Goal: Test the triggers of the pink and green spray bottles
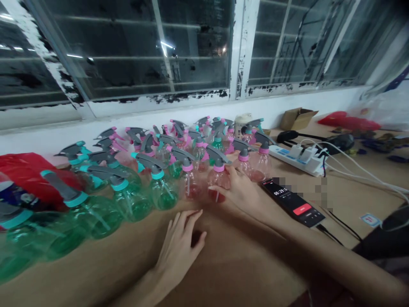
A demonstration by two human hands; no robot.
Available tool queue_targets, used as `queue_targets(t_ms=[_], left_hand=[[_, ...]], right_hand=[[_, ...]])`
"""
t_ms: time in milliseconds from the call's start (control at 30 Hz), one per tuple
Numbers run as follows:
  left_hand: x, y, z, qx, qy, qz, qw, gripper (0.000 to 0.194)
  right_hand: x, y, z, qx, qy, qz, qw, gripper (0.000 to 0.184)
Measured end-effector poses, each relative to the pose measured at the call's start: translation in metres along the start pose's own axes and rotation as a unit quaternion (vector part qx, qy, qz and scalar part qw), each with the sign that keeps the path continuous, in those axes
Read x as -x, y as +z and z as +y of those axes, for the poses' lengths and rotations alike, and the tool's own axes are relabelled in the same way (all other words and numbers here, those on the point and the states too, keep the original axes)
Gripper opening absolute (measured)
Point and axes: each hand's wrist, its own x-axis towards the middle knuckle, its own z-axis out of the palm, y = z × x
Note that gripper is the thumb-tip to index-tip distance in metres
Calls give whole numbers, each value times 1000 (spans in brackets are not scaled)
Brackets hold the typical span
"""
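My right hand (240, 188) is wrapped round the side of a pink see-through spray bottle (214, 179) with a pink collar and grey trigger head. Its thumb lies across the front of the bottle; the other fingers are partly hidden behind it. My left hand (181, 238) hovers low over the tabletop (230, 238), fingers slightly curled and apart, holding nothing. Just beyond it stand another pink spray bottle (191, 183) and a green spray bottle (162, 192) with a turquoise collar. More green bottles, such as one at the left (102, 215), run toward the near left edge.
Several pink and green spray bottles crowd the back toward the window wall. To the right lie a phone (292, 201) showing a timer, a white power strip (298, 160) with cables, and an open cardboard box (297, 118). A red plastic bag (35, 175) sits at left.
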Motion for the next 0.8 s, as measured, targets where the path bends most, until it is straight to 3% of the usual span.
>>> queue_targets(t_ms=[267,400,500,567,633,800], left_hand=[[2,-5,6,15,17,6,1000,39],[1,-2,9,21,19,-3,1000,41],[-1,1,11,25,23,-12,999,42],[-3,3,13,31,24,-17,999,43],[-6,5,15,37,25,-21,999,43],[-11,10,26,51,35,-24,998,41]], right_hand=[[-25,13,-3,-10,13,-18,1000,56],[-29,16,-4,-22,23,-19,999,67],[-20,5,-3,-38,23,-9,999,69],[-9,-10,3,-53,24,3,998,56],[2,-25,15,-66,31,22,997,34],[13,-44,55,-41,88,88,991,31]])
